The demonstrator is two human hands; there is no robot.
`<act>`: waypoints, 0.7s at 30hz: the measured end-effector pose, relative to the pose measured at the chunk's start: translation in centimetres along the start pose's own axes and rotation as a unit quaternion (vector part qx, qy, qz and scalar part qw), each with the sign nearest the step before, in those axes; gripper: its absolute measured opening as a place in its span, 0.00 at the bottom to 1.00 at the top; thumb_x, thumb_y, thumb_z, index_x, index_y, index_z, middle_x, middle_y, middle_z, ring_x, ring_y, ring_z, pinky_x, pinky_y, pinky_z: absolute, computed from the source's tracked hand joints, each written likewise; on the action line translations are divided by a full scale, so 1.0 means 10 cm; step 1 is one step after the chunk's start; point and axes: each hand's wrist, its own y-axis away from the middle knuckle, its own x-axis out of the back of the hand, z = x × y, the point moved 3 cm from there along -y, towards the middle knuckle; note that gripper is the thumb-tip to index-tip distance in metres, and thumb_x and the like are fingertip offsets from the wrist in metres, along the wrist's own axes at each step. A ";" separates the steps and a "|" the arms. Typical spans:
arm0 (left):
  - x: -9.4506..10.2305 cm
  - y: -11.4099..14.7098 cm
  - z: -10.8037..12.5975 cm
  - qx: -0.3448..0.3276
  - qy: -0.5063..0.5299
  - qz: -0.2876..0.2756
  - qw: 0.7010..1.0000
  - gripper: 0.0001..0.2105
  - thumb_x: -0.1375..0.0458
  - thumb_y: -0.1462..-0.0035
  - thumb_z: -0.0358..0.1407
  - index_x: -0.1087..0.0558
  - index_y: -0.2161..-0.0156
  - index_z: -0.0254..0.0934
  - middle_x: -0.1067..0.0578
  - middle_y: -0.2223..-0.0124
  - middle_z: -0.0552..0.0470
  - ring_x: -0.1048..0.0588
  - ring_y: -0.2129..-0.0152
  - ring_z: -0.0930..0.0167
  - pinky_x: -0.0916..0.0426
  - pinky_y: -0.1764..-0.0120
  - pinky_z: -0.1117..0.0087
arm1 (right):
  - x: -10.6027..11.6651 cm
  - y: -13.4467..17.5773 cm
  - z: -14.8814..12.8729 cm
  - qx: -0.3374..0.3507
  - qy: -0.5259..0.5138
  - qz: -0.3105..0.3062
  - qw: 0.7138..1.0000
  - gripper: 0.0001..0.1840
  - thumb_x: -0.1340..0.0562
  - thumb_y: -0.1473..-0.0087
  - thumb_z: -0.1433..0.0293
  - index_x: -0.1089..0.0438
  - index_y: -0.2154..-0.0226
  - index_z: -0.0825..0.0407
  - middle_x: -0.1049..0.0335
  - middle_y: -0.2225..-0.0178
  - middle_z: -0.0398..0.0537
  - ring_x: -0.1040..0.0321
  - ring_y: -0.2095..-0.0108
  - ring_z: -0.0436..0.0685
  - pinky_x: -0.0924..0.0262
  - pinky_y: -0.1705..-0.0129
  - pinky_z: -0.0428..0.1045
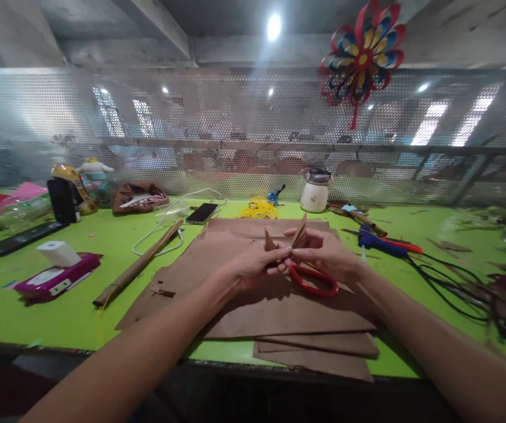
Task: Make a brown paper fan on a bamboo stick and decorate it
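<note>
Between my two hands is a small pleated piece of brown paper [299, 234], its folded ends fanning upward. My left hand [259, 258] pinches it from the left, thumb against the paper's middle. From the right, my right hand [323, 251] pinches the same piece, fingers closed behind it. Red-handled scissors [314, 289] are just below my right hand; their blades are mostly hidden. Beneath both hands lie stacked sheets of brown paper [235, 311].
On the green table [76, 317], a rolled paper tube [138, 264], a phone [202, 212] and a purple power strip [59, 276] lie left. A blue glue gun [380, 242] with black cords lies right. Yellow shreds [259, 207] and a white bottle [315, 192] are behind.
</note>
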 end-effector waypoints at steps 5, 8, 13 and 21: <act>-0.04 0.04 0.02 0.001 -0.035 -0.013 0.999 0.15 0.34 0.56 0.42 0.27 0.70 0.30 0.32 0.76 0.54 0.36 0.81 0.81 0.40 0.75 0.79 | 0.02 0.02 -0.07 0.036 0.061 0.005 0.997 0.11 0.30 0.58 0.68 0.26 0.69 0.53 0.27 0.72 0.44 0.31 0.71 0.50 0.36 0.64 0.48; -0.05 0.04 0.02 -0.006 -0.082 -0.005 0.997 0.15 0.36 0.53 0.44 0.28 0.70 0.31 0.32 0.76 0.54 0.37 0.81 0.80 0.41 0.75 0.78 | 0.04 0.01 -0.07 0.050 0.091 0.008 0.995 0.10 0.31 0.57 0.67 0.27 0.70 0.54 0.28 0.73 0.44 0.32 0.72 0.50 0.37 0.67 0.47; -0.10 0.05 0.09 -0.081 -0.286 0.070 0.952 0.15 0.45 0.44 0.43 0.31 0.76 0.32 0.35 0.79 0.56 0.40 0.82 0.79 0.45 0.77 0.75 | 0.13 -0.03 -0.04 0.059 0.115 0.042 0.991 0.10 0.31 0.57 0.66 0.28 0.72 0.55 0.30 0.76 0.42 0.34 0.75 0.49 0.39 0.70 0.46; -0.20 0.07 0.14 -0.151 -0.406 0.107 0.895 0.11 0.49 0.45 0.32 0.33 0.78 0.35 0.36 0.81 0.57 0.40 0.82 0.77 0.44 0.75 0.75 | 0.09 -0.04 -0.03 0.044 0.110 0.055 0.991 0.12 0.31 0.57 0.64 0.29 0.72 0.55 0.29 0.75 0.44 0.33 0.74 0.50 0.39 0.69 0.47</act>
